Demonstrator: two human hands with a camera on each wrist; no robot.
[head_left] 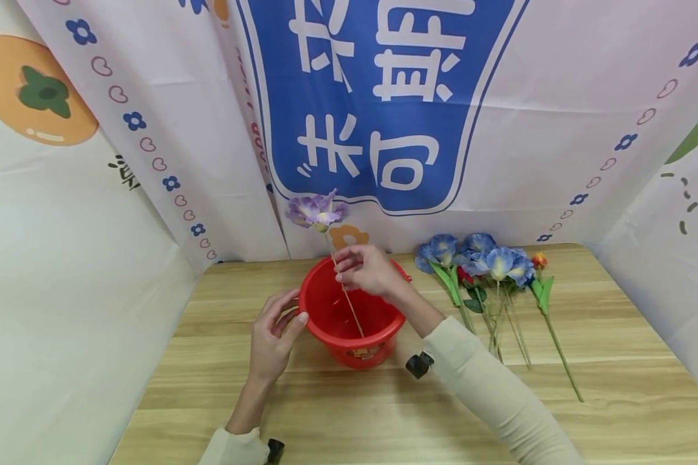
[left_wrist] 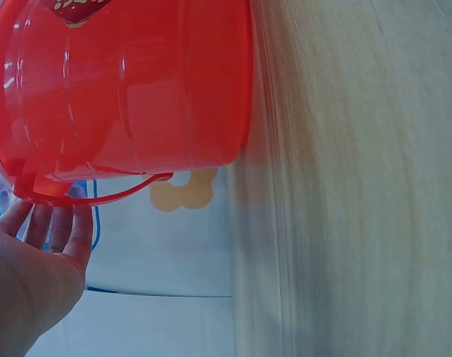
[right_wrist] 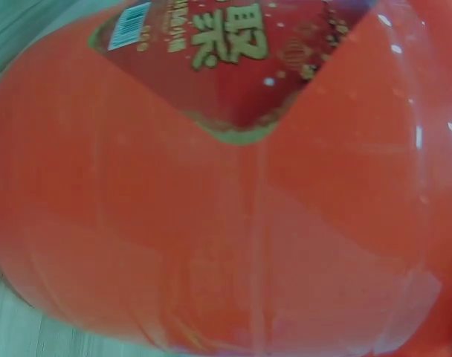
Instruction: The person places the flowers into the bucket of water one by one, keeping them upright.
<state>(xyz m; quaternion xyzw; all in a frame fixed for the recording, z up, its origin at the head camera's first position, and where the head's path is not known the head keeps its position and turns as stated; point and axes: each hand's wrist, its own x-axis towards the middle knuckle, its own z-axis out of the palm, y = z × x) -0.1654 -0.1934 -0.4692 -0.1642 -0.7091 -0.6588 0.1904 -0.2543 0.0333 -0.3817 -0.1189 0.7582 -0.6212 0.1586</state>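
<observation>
My right hand (head_left: 372, 271) pinches the thin stem of a purple artificial flower (head_left: 317, 212) above a red plastic bucket (head_left: 357, 355). The bloom stands above the rim at the back, and the stem slants down into the bucket with its lower end near the inner front wall. At the bucket's left rim, my left hand (head_left: 273, 336) holds on with fingers and thumb. The left wrist view has this hand (left_wrist: 44, 275) beside the rim and the bucket's handle (left_wrist: 114, 197). In the right wrist view the bucket's side fills the picture, with a printed label (right_wrist: 233, 82); the right hand is hidden there.
On the wooden table (head_left: 209, 381), right of the bucket, lie several blue artificial flowers (head_left: 500, 265), a red flower (head_left: 465, 276) partly under them, and an orange one (head_left: 539, 260) with a long green stem. A printed cloth (head_left: 535, 161) hangs along the table's back edge.
</observation>
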